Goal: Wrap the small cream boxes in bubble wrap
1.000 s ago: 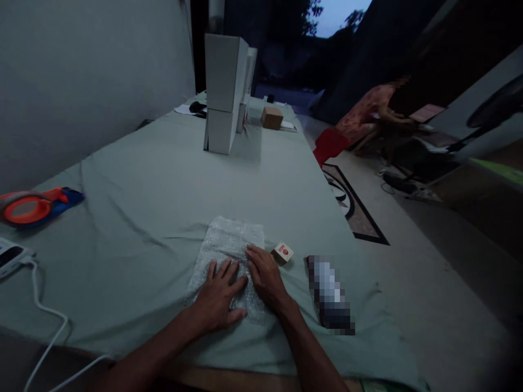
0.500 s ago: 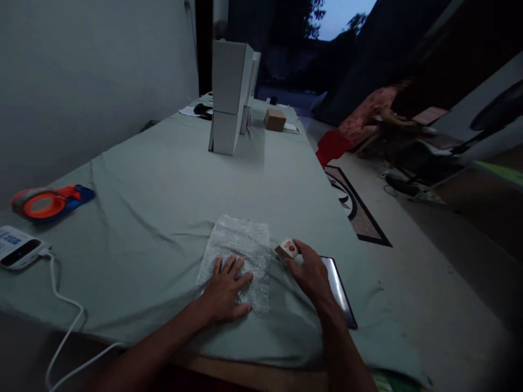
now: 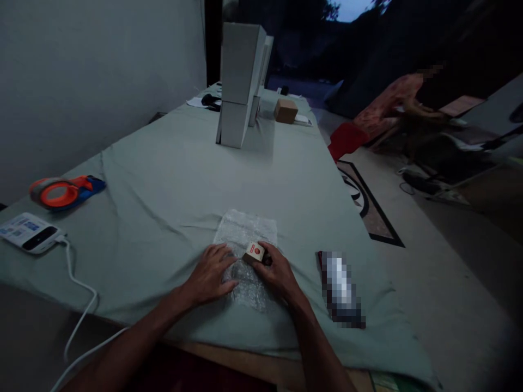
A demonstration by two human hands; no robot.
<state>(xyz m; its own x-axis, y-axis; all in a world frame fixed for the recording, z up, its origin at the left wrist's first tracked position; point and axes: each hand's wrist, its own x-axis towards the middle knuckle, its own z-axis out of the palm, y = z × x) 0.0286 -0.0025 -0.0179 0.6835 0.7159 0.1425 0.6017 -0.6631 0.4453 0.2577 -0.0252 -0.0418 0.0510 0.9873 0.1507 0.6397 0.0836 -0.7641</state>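
A sheet of bubble wrap (image 3: 248, 232) lies flat on the cloth-covered table (image 3: 183, 179) in front of me. My left hand (image 3: 210, 275) rests on its near left part with fingers spread. My right hand (image 3: 278, 272) grips a small box with a red mark (image 3: 254, 252) and holds it over the middle of the wrap. Whether the box touches the wrap I cannot tell.
A flat dark blurred thing (image 3: 341, 288) lies right of my hands. An orange and blue tape dispenser (image 3: 61, 191) and a white device with a cable (image 3: 28, 233) sit far left. White boxes (image 3: 239, 87) and a brown box (image 3: 285, 110) stand at the back. A person (image 3: 392, 103) is beyond the table, right.
My right hand went right to the small box beside the wrap, took hold of it and brought it back over the bubble wrap. My left hand stayed on the wrap.
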